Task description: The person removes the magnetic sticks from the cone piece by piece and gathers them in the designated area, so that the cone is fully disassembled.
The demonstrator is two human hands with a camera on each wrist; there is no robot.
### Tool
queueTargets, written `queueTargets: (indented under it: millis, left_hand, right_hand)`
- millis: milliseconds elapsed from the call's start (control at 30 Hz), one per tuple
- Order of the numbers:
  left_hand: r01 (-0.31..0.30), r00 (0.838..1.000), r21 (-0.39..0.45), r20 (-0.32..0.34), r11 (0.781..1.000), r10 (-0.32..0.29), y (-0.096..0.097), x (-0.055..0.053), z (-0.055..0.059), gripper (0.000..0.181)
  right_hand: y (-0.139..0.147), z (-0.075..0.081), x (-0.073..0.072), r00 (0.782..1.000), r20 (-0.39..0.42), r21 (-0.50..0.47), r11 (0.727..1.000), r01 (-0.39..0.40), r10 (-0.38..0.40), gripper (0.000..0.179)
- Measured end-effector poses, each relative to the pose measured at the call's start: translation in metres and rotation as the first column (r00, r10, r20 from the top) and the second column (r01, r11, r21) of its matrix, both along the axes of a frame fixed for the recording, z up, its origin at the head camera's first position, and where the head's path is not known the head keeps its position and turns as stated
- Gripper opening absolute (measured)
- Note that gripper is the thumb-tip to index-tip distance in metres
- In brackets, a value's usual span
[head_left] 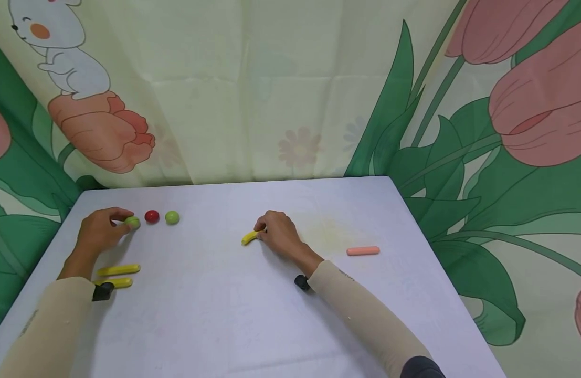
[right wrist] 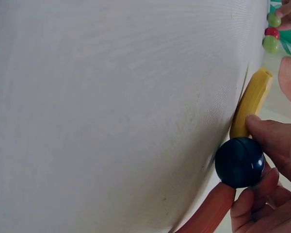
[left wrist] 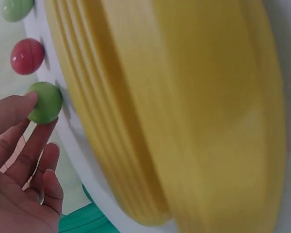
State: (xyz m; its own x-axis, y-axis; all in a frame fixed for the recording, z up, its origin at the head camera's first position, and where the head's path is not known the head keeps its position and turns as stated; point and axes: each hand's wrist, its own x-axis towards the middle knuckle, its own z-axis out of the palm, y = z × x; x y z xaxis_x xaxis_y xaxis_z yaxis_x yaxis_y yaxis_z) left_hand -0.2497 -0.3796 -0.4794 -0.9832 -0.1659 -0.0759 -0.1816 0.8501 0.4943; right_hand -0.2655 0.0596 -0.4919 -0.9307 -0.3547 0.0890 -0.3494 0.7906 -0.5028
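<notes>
At the table's far left, my left hand [head_left: 100, 230] pinches a small green ball [left wrist: 49, 103] between thumb and fingers. Beside it a shiny red ball [head_left: 151, 217] and a second green ball [head_left: 172, 217] form a row. Near the table's middle, my right hand [head_left: 282, 233] pinches a small yellow toy banana [head_left: 249, 238] by one end. In the right wrist view a dark blue ball [right wrist: 240, 162] sits in front of the curled fingers; whether they touch it I cannot tell. The head view hides this ball.
Two long yellow pieces [head_left: 119, 270] lie side by side near my left wrist, grooved in the left wrist view. A pinkish-orange sausage-shaped stick [head_left: 363, 251] lies to the right of my right hand. Behind the white-covered table [head_left: 214, 315] hangs a printed curtain [head_left: 271, 94].
</notes>
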Motion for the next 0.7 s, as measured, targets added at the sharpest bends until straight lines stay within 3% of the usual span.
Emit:
queueTargets:
  millis: [700]
  left_hand:
    - [0.013,1.000,0.010,0.008,1.000,-0.013,0.0038,0.0016,-0.0008,0.048]
  right_hand:
    - [-0.0006,-0.0004,0.0004,1.000,0.012,-0.005,1.000,0.007,-0.007,0.008]
